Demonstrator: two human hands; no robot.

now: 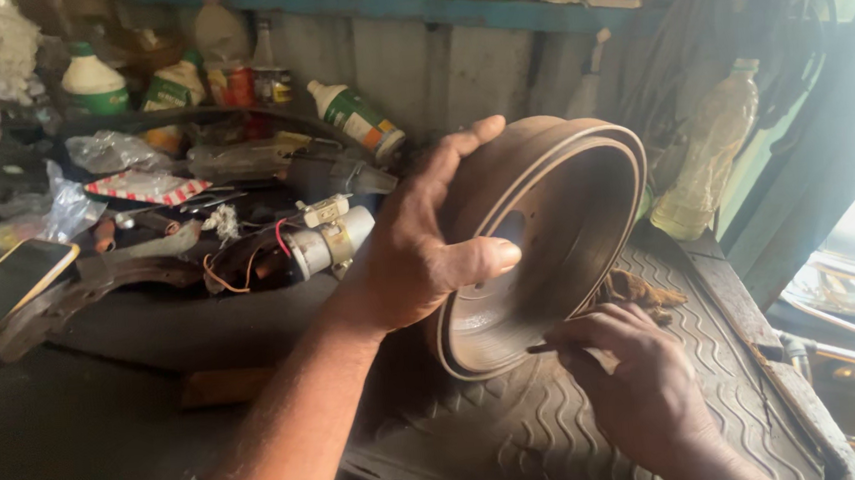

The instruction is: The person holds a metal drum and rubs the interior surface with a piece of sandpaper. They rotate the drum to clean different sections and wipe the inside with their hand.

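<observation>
Phone [5, 290] flat at the far left of the cluttered desk [153, 329], small grey motor [332, 242] with loose red wires further along, then left hand [418, 251] clamped on the rim of the rusty brake drum [547, 232], thumb inside, drum tilted on edge over the ribbed rubber mat [561, 421]. Right hand [638, 376] below it, fingers [594, 329] pinched on something thin and dark against the inner lip, too small to identify. Best kept steady with the left, worked evenly round the smooth worn inner wall; cloudy plastic bottle [707, 150] standing behind.

Rusty brown brake drum [557, 231], tilted on edge, open side outward, atop ribbed rubber mat [561, 431].
</observation>
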